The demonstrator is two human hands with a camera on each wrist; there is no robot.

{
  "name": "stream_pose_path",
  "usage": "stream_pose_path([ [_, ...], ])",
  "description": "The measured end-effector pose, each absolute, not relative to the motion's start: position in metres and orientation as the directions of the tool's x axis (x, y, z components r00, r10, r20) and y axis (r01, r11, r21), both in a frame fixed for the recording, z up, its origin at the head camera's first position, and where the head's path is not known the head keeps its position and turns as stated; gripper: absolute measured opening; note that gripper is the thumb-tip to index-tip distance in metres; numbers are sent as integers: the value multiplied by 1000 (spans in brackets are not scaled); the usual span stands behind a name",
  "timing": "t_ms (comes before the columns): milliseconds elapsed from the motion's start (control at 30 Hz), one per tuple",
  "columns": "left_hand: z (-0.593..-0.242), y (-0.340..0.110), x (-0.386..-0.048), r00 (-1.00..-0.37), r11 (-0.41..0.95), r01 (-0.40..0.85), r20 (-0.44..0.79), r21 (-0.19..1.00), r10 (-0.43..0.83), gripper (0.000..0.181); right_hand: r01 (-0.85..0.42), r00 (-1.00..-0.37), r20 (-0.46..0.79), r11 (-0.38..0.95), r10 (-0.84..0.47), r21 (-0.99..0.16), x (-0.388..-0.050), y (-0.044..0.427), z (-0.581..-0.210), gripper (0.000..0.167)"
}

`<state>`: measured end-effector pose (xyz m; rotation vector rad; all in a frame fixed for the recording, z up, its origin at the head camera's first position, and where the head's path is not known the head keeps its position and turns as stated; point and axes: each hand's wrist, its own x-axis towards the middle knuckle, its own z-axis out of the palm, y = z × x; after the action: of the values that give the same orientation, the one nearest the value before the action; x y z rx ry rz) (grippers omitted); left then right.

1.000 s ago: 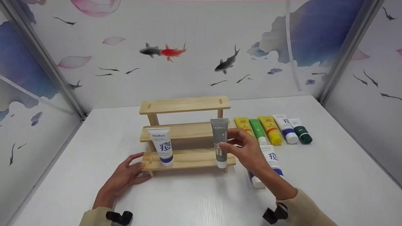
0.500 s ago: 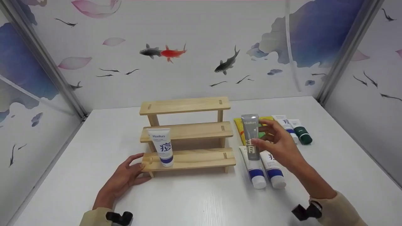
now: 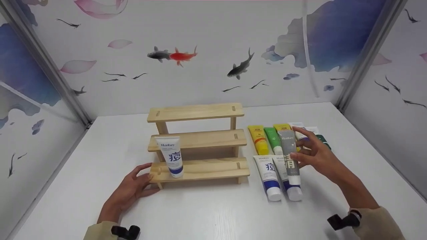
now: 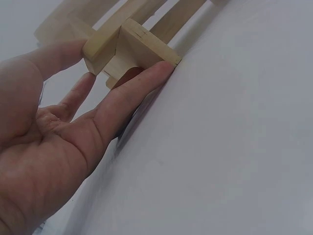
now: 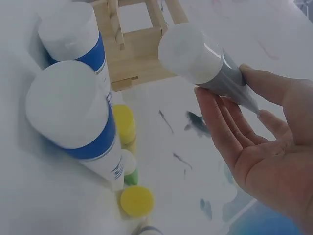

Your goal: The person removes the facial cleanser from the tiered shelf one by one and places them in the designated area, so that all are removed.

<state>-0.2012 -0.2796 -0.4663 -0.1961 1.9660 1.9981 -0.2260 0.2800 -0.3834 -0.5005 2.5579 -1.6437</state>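
Observation:
My right hand (image 3: 318, 158) pinches a grey squeeze tube (image 3: 289, 146) between thumb and fingers, white cap downward, above the lying tubes to the right of the rack. In the right wrist view the grey tube's white cap (image 5: 188, 51) points toward the camera. My left hand (image 3: 131, 190) grips the left end of the lowest shelf of a three-tier wooden display rack (image 3: 213, 170). In the left wrist view its fingertips and thumb touch the shelf end and leg (image 4: 149, 41). A white tube with a blue band (image 3: 171, 156) stands cap-down on that shelf, toward the left.
Two white-and-blue tubes (image 3: 269, 176) lie in front on the white table (image 3: 213, 210). Behind them lie a yellow tube (image 3: 258, 138), a green tube (image 3: 273, 138) and several others, partly hidden by the hand and grey tube. Printed wall panels (image 3: 206, 26) enclose the table.
My right hand has carried the grey tube away from the rack's lowest shelf, rightward over the lying tubes. My left hand and the standing white tube have stayed put.

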Motion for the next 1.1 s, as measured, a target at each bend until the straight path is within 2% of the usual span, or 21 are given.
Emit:
stream_pose_path([
  [567, -466, -281, -200, -938, -18, -316, -309, 949, 154, 73, -52, -957, -92, 475, -276, -878, -249, 323, -410, 93],
  [1100, -465, -279, -200, -939, -2, -313, -309, 950, 148, 70, 39, -924, -243, 560, -294, -828, -259, 345, -434, 91],
])
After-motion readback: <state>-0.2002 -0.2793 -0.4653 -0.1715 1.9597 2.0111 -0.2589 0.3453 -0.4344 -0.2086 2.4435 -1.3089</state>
